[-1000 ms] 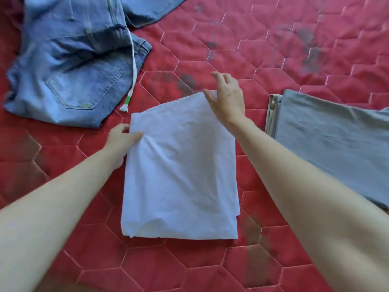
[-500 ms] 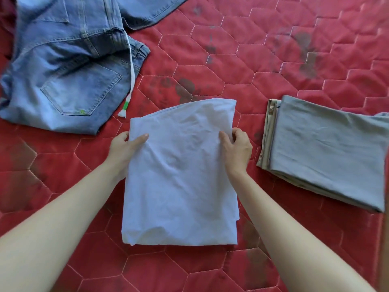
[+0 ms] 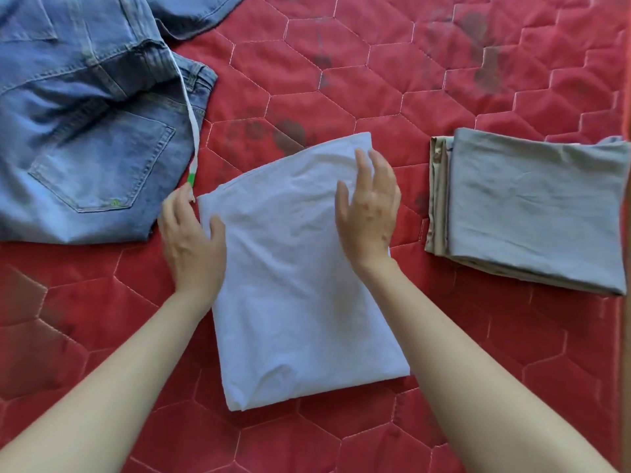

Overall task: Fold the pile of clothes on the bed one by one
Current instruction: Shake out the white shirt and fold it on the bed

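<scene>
The white garment [image 3: 300, 268] lies folded between my hands; my left hand [image 3: 191, 244] touches its edge, my right hand [image 3: 368, 213] hovers spread above. Right of my grip sits a finished grey stack [image 3: 532, 209]; the jeans [image 3: 85, 131] lie unfolded to the left.

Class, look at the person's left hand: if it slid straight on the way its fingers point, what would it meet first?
Probably the white drawstring with its green tip, just beyond the left hand, then the jeans under it. The string's end looks almost touching the fingers; depth is unclear.
</scene>
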Motion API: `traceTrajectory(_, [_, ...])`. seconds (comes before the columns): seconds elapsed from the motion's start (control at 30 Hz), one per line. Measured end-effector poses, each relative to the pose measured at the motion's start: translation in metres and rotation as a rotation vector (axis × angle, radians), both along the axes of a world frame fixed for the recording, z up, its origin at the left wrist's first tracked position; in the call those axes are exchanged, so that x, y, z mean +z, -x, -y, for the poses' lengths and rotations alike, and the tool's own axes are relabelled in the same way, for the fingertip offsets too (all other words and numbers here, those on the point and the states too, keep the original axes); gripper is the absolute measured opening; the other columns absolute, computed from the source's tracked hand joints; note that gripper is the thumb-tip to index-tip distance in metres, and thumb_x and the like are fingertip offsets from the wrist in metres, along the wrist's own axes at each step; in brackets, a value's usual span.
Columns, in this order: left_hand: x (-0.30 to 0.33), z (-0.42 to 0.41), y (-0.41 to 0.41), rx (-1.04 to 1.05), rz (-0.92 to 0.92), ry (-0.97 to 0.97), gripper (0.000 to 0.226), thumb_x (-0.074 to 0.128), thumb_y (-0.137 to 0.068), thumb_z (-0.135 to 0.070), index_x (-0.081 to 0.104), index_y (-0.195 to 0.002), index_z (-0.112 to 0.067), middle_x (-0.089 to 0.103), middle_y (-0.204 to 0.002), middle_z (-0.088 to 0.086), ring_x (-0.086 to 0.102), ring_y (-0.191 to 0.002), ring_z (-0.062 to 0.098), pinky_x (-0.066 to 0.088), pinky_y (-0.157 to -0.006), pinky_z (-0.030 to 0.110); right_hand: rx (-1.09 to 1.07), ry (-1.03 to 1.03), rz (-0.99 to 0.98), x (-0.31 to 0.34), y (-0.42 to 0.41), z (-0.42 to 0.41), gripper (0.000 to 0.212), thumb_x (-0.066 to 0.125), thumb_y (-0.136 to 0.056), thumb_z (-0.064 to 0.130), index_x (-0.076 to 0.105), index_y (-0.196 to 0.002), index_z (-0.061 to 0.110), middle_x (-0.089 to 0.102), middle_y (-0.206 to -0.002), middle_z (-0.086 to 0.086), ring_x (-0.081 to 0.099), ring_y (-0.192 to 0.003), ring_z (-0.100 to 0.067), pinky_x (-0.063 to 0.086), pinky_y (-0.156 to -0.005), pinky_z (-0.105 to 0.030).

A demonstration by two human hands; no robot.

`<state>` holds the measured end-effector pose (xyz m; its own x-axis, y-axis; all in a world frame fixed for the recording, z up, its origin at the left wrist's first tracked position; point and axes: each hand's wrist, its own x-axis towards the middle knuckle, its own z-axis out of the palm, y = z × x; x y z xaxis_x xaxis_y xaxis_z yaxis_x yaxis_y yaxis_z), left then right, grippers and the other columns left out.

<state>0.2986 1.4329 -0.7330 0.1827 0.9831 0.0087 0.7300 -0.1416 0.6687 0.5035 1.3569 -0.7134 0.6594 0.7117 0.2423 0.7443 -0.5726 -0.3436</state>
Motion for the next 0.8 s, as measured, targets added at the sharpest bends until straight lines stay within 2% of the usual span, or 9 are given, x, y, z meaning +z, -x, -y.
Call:
traceTrajectory(0.07, [0.000, 0.013, -0.002, -0.268, -0.125, -0.200, 0.053, 0.048, -0.090, -0.015, 0.041, -0.141, -0.001, 0.044, -0.142, 0.020, 0.039, -0.133, 0.035, 0.028, -0.111, 0.046, 0.242, 0.108, 0.097, -0.009, 0.015, -0.003, 0.043, 0.051, -0.095, 0.025, 0.054, -0.136, 0.014, 0.045, -0.146, -0.015, 0.040, -0.137, -0.032, 0.031, -0.111, -0.051])
traceTrajectory(0.13, [-0.007, 0.024, -0.005, -0.547, -0.238, -0.223, 0.054, 0.041, -0.092, -0.024, 0.042, -0.142, -0.004, 0.038, -0.149, 0.019, 0.034, -0.139, 0.035, 0.024, -0.113, 0.055, 0.333, 0.344, 0.067, -0.024, 0.015, 0.001, 0.046, 0.038, -0.101, 0.034, 0.041, -0.145, 0.023, 0.026, -0.157, -0.012, 0.020, -0.147, -0.029, 0.013, -0.117, -0.054])
traceTrajectory(0.23, [-0.022, 0.034, -0.009, -0.727, -0.455, -0.082, 0.059, 0.028, -0.095, -0.037, 0.036, -0.147, -0.011, 0.024, -0.156, 0.014, 0.019, -0.145, 0.032, 0.016, -0.114, 0.058, 0.089, 0.525, -0.050, -0.047, -0.004, 0.016, 0.051, 0.022, -0.104, 0.042, 0.009, -0.153, 0.035, 0.004, -0.163, -0.001, -0.001, -0.150, -0.020, -0.001, -0.118, -0.052])
traceTrajectory(0.3, [-0.032, 0.035, -0.008, -0.747, -0.528, -0.023, 0.062, 0.018, -0.096, -0.044, 0.026, -0.151, -0.016, 0.011, -0.160, 0.010, 0.004, -0.147, 0.025, 0.007, -0.117, 0.055, -0.092, 0.518, -0.137, -0.054, -0.014, 0.023, 0.053, 0.020, -0.104, 0.043, 0.004, -0.154, 0.034, 0.002, -0.163, 0.000, -0.002, -0.150, -0.019, -0.001, -0.119, -0.049])
traceTrajectory(0.4, [-0.034, 0.035, -0.009, -0.743, -0.587, 0.012, 0.064, 0.009, -0.096, -0.048, 0.014, -0.153, -0.020, -0.002, -0.161, 0.006, -0.008, -0.147, 0.022, -0.001, -0.119, 0.052, -0.140, 0.522, -0.192, -0.050, -0.014, 0.021, 0.054, 0.018, -0.104, 0.043, 0.002, -0.155, 0.030, 0.001, -0.163, -0.002, -0.003, -0.150, -0.018, -0.001, -0.120, -0.048])
traceTrajectory(0.5, [-0.019, 0.043, -0.011, -0.663, -0.558, 0.005, 0.063, 0.012, -0.096, -0.043, 0.016, -0.153, -0.016, 0.003, -0.161, 0.010, 0.000, -0.149, 0.027, 0.001, -0.118, 0.054, -0.128, 0.438, -0.125, -0.033, -0.001, 0.025, 0.056, 0.023, -0.104, 0.042, 0.008, -0.155, 0.023, 0.005, -0.162, -0.009, 0.001, -0.150, -0.022, 0.004, -0.119, -0.050])
traceTrajectory(0.63, [-0.004, 0.080, -0.002, -0.645, -0.433, -0.139, 0.056, 0.029, -0.098, -0.032, 0.026, -0.151, -0.015, 0.015, -0.160, 0.011, 0.010, -0.148, 0.028, 0.003, -0.118, 0.053, 0.120, 0.198, 0.013, -0.019, 0.061, 0.064, 0.050, 0.034, -0.103, 0.031, 0.031, -0.150, 0.017, 0.021, -0.158, -0.014, 0.015, -0.148, -0.027, 0.010, -0.119, -0.054])
traceTrajectory(0.73, [-0.010, 0.105, 0.016, -0.669, -0.496, -0.025, 0.056, 0.031, -0.100, -0.034, 0.016, -0.152, -0.019, 0.007, -0.161, 0.009, 0.004, -0.149, 0.027, 0.003, -0.118, 0.053, 0.213, 0.309, -0.017, -0.030, 0.093, 0.109, 0.050, 0.034, -0.102, 0.033, 0.036, -0.149, 0.018, 0.025, -0.157, -0.013, 0.019, -0.147, -0.027, 0.014, -0.117, -0.056])
traceTrajectory(0.8, [-0.019, 0.109, 0.032, -0.639, -0.558, 0.067, 0.056, 0.024, -0.101, -0.040, 0.006, -0.151, -0.023, -0.002, -0.161, 0.006, -0.003, -0.148, 0.025, 0.000, -0.118, 0.053, 0.183, 0.448, -0.041, -0.041, 0.084, 0.142, 0.051, 0.033, -0.101, 0.036, 0.034, -0.149, 0.018, 0.025, -0.157, -0.011, 0.021, -0.146, -0.028, 0.019, -0.115, -0.059])
